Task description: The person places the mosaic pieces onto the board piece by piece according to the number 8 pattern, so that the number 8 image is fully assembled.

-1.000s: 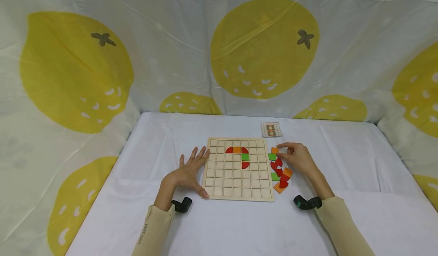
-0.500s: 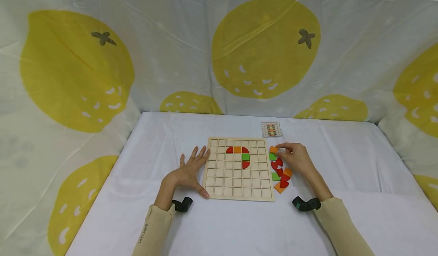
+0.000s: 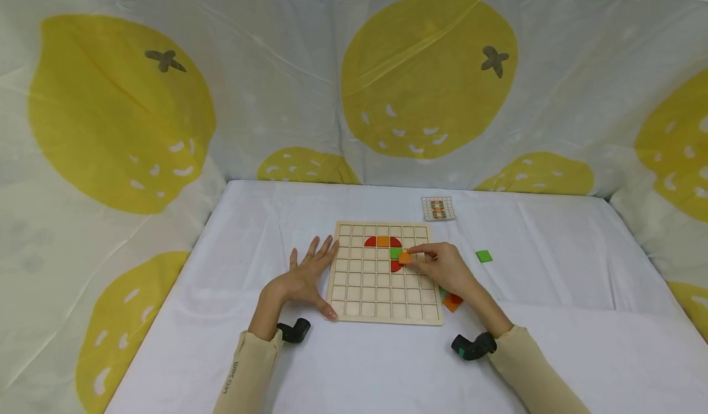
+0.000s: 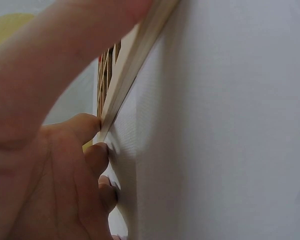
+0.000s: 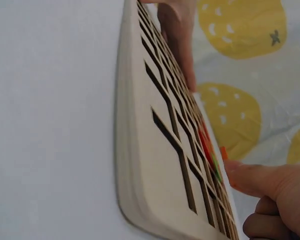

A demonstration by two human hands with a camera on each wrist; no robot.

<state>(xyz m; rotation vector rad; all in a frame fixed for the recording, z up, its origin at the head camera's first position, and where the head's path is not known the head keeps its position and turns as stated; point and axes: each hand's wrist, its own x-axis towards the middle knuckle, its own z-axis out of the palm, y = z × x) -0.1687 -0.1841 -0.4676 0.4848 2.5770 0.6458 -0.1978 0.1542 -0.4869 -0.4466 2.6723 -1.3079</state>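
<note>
A square wooden board (image 3: 354, 292) with a grid of recesses lies on the white cloth. Spread out at its left side, my left hand (image 3: 301, 282) touches the frame with thumb and fingertips. My right hand (image 3: 447, 269) pinches an orange square tile (image 3: 405, 258) between thumb and index finger, above the board's right half. The tile partly covers a red quarter-round piece (image 3: 395, 266) and a green tile (image 3: 395, 252). Higher in the grid sit an orange square (image 3: 383, 241) and two red rounded pieces. In the right wrist view, only the pinched tile's orange edge (image 5: 224, 153) shows.
A small pattern card (image 3: 437, 209) lies beyond the board's far right corner. One green tile (image 3: 484, 256) is alone right of my right hand. Loose pieces, including an orange tile (image 3: 451, 304), lie by the board's right side, partly hidden under my right forearm.
My right hand has picked up the orange tile from the pile and carried it left over the board. A green tile has shifted right from the pile. My left hand stays put.
</note>
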